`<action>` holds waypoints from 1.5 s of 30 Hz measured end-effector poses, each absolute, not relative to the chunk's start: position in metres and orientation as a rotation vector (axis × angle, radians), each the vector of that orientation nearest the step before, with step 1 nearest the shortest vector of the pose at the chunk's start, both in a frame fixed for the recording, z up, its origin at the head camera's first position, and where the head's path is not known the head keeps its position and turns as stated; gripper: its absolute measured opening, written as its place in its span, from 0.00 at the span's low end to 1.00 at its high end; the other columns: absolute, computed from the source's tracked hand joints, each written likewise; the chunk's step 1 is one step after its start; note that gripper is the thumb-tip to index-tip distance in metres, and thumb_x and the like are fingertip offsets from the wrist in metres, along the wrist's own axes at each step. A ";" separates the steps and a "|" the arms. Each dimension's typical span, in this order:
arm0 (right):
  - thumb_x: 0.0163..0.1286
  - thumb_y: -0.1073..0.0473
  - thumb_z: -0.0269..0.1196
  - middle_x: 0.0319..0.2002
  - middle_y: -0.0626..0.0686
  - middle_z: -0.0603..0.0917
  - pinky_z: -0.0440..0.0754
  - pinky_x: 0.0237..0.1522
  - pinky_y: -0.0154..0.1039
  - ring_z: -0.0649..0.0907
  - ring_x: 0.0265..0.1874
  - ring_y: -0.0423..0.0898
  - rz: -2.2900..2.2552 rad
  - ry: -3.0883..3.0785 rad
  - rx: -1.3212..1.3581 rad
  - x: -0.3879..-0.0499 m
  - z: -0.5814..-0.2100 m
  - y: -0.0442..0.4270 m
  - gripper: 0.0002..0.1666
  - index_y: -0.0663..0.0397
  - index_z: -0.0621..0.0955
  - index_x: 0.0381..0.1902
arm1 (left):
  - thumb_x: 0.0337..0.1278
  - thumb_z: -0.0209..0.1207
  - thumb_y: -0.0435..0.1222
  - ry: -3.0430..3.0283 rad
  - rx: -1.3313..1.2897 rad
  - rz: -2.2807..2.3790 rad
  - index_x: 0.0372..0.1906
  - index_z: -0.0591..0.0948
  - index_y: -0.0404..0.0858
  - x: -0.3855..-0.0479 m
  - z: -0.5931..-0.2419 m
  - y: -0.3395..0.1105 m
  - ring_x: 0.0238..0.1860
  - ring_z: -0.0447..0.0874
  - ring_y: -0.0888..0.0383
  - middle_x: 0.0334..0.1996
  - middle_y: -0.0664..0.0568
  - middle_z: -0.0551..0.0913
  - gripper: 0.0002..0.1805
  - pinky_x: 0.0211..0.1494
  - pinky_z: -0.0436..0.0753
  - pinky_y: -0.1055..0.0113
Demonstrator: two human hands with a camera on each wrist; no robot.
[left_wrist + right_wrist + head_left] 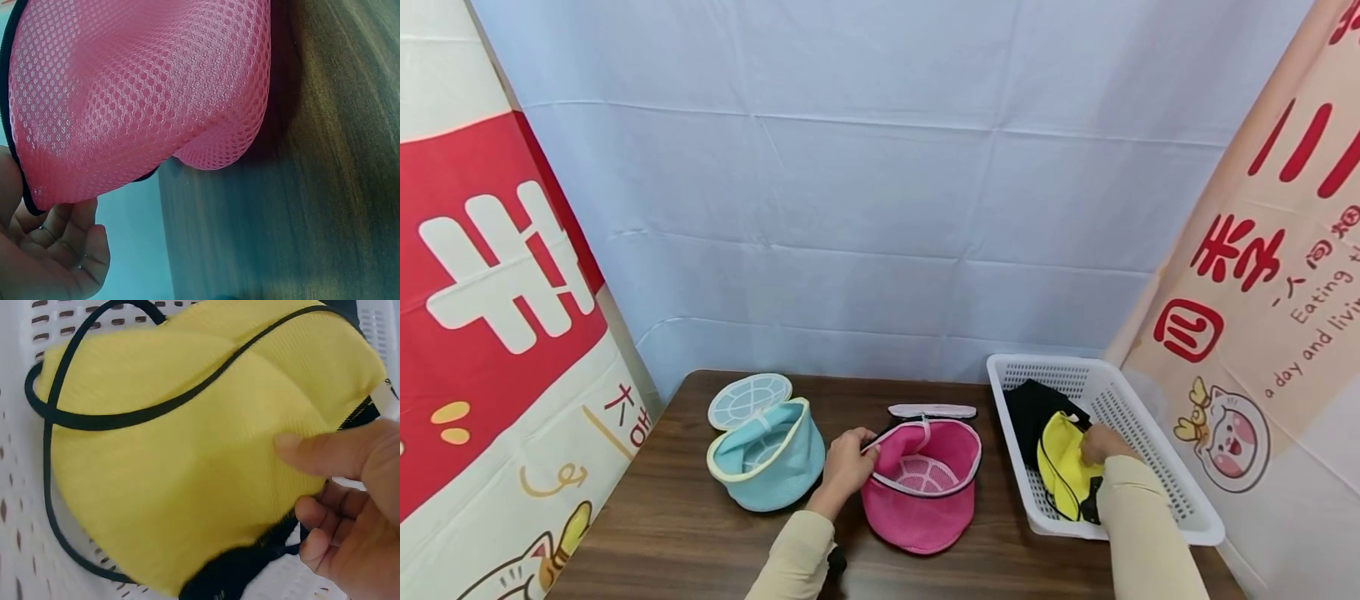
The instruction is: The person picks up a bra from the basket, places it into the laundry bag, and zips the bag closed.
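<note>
A pink mesh bag (917,521) with a dark-edged rim stands unzipped on the table, its round lid folded back behind it. My left hand (847,467) pinches the left side of that rim; the left wrist view shows the pink mesh (144,94) close up with the hand (53,250) at its corner. In the white basket (1206,525), my right hand (1108,446) holds the edge of a yellow item (1060,454) with black cord. In the right wrist view the thumb of the hand (356,506) lies on the yellow fabric (156,487), fingers curled beneath.
A light blue mesh bag (782,479) with cream trim stands open on the left of the wooden table (662,533), its round lid (748,400) behind it. Black fabric (1037,408) lies in the basket beside the yellow item. A pale cloth (865,183) hangs behind the table.
</note>
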State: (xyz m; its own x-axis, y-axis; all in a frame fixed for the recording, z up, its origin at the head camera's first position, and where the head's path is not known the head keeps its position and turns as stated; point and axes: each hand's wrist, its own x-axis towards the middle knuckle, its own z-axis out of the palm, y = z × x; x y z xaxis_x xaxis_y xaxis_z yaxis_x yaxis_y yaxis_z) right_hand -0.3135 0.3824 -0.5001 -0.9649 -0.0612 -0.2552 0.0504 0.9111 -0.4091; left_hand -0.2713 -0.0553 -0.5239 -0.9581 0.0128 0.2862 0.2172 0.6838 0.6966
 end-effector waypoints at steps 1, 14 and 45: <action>0.57 0.73 0.53 0.15 0.47 0.57 0.61 0.19 0.35 0.59 0.15 0.41 -0.637 2.816 -0.028 -0.314 -0.499 0.382 0.20 0.50 0.60 0.14 | 0.53 0.63 0.36 -2.637 -0.183 -1.143 0.36 0.83 0.41 -0.271 -0.524 -0.055 0.35 0.80 0.53 0.31 0.53 0.82 0.06 0.37 0.76 0.59; 0.53 0.65 0.62 0.13 0.44 0.59 0.63 0.24 0.39 0.61 0.13 0.40 -0.696 2.825 -0.095 -0.319 -0.498 0.380 0.21 0.47 0.63 0.12 | 0.52 0.62 0.36 -2.600 -0.190 -1.143 0.33 0.82 0.41 -0.270 -0.524 -0.055 0.32 0.79 0.55 0.28 0.54 0.81 0.04 0.34 0.76 0.60; 0.59 0.67 0.60 0.18 0.52 0.64 0.68 0.23 0.40 0.68 0.19 0.47 -0.897 2.896 -0.135 -0.319 -0.494 0.374 0.14 0.62 0.66 0.20 | 0.52 0.62 0.36 -2.538 -0.215 -1.149 0.32 0.82 0.41 -0.270 -0.532 -0.055 0.30 0.78 0.58 0.27 0.57 0.81 0.03 0.34 0.75 0.62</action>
State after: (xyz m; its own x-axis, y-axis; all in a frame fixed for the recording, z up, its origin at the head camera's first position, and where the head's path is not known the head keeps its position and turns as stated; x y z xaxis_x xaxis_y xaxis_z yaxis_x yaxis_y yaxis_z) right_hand -0.3192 0.3741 -0.4936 -0.9904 -0.1163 -0.0752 -0.0535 0.8220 -0.5670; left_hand -0.2702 -0.0550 -0.5318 -0.9287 -0.0046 0.3707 0.2755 0.6606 0.6984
